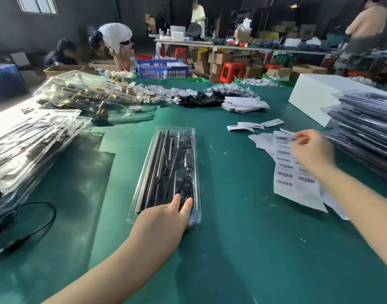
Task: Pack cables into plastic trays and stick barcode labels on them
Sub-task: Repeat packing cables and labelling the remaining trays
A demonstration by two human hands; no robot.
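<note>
Reaching in from 7 o'clock, my left hand (164,218) lies palm-down on the near end of the clear plastic tray (166,172), which sits lengthwise in the middle of the green table (243,249). My fingers (184,206) are straight and spread a little, pressing flat on the tray's top with the thumb tucked at its near edge. Through the plastic I can see the packed black cable (184,189), its inline controller and long dark rods.

My right arm comes in from 4 o'clock, forearm stretched over the table, and my right hand (312,150) hangs above the sheet of barcode labels (286,172) lying at 3 o'clock from the tray. Thumb and forefinger pinch one small label (296,139) at the sheet's far end; the hand is a little blurred.

Stacked filled trays (368,132) sit at the 2 o'clock edge beside a white box (313,102). More clear trays (30,137) are piled at 9 o'clock, and a loose black cord (28,222) lies at 8 o'clock. Piles of small packets (188,96) run across 12 o'clock.
</note>
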